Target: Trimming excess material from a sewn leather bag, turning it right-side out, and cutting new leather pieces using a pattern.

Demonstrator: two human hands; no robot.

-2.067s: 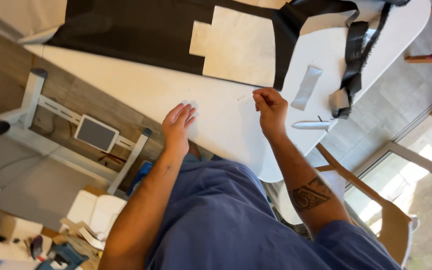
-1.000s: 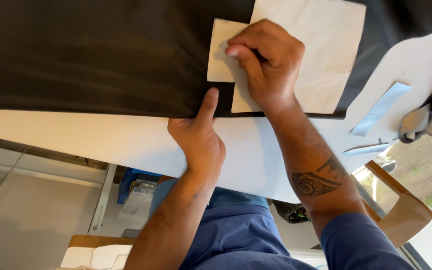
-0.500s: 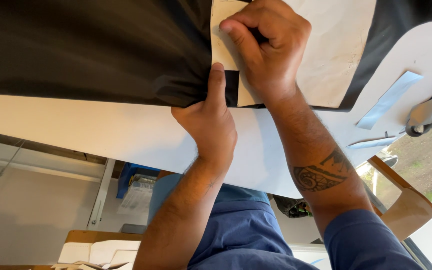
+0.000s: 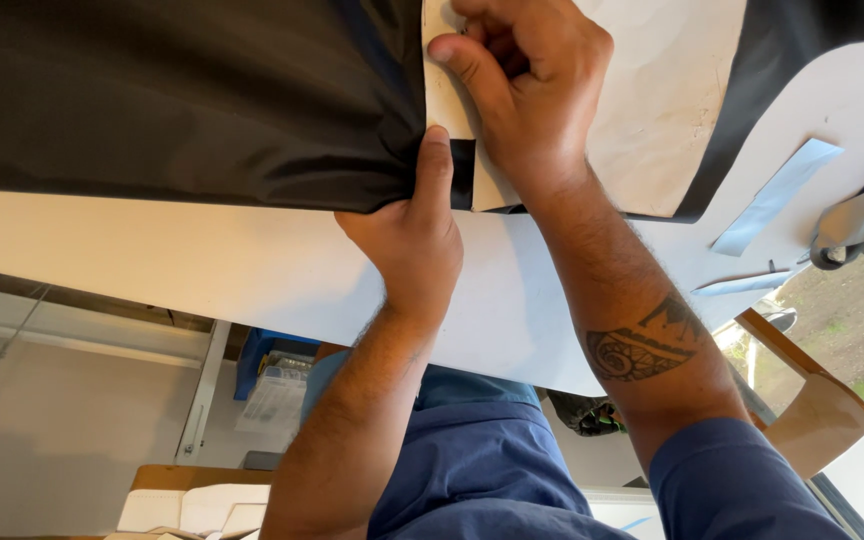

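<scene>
1. Nearest the camera are the person's blue shirt and both forearms, the right one with a dark tattoo near the sleeve.
2. The left hand rests at the near edge of the white table. Its thumb points straight up and presses on the edge of the black fabric; the other fingers curl out of sight under the hem, so it seems to pinch the cloth, though the grip below is hidden.
3. Just beyond it, touching the thumb, the right hand lies half closed on top. Its thumb pushes down on the narrow tab of a cream paper pattern piece, and the bent fingers hide what lies under the palm.
4. The pattern piece lies flat on the black fabric, which covers the far part of the table and bunches into folds where the left hand grips.
5. To the right, on bare table, lie a pale blue strip and, nearer, a thin pen-like tool; a grey strap hangs at the edge.
6. Below the table a wooden chair stands at right, and a clear plastic box at left.
</scene>
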